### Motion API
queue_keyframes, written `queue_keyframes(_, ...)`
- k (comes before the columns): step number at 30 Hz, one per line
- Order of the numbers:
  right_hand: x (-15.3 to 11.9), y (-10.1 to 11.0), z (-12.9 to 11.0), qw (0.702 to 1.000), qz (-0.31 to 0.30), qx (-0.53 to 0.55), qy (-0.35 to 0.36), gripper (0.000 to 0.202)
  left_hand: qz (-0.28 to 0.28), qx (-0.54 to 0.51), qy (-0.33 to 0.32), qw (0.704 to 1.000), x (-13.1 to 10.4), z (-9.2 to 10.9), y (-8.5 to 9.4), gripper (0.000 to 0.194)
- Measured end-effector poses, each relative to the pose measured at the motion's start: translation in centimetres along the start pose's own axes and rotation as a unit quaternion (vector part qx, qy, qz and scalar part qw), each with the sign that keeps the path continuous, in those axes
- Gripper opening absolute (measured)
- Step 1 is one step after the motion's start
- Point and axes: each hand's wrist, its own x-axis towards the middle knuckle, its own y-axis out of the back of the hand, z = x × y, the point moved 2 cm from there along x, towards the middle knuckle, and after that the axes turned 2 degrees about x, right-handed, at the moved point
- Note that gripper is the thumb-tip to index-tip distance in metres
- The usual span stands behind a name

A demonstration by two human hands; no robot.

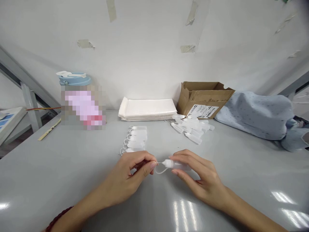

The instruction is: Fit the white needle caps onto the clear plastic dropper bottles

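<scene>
Near the front middle of the table, my right hand (200,177) grips a small translucent needle-tip bottle (177,165) between thumb and fingers. The bottle lies sideways, its white nozzle and thin metal needle pointing left. My left hand (137,172) is closed in a pinch at the needle's end. A thin white strap (160,172) loops from the nozzle to those fingertips; the small cap there is mostly hidden. Just beyond my left hand, several similar bottles (137,138) lie in a row with their ring straps to the left. The nearest is partly covered by my hand.
A loose pile of bottles (193,127) lies before an open cardboard box (205,100). White padded envelopes (149,108) are stacked against the wall. Blue speckled cloth (256,112) rests at right. At left are a blurred pink item (83,106) under a blue lid and a yellow strip (49,129).
</scene>
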Motion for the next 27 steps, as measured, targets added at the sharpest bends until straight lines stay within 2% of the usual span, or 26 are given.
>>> queue_keyframes(6,-0.14,-0.40,-0.13,1.000,0.002,0.005,0.006,0.025,-0.015,0.023,-0.014,1.000,0.04,0.35,-0.34,0.029)
queue_keyframes(14,-0.04,0.02,-0.32,0.999,0.039,0.002,0.010,0.026,0.010,-0.014,-0.018,1.000,-0.02,0.11,0.15,0.026)
queue_keyframes(27,-0.05,-0.15,-0.40,1.000,0.027,-0.003,0.002,0.027,0.005,-0.012,-0.017,1.000,0.02,0.21,-0.06,0.027)
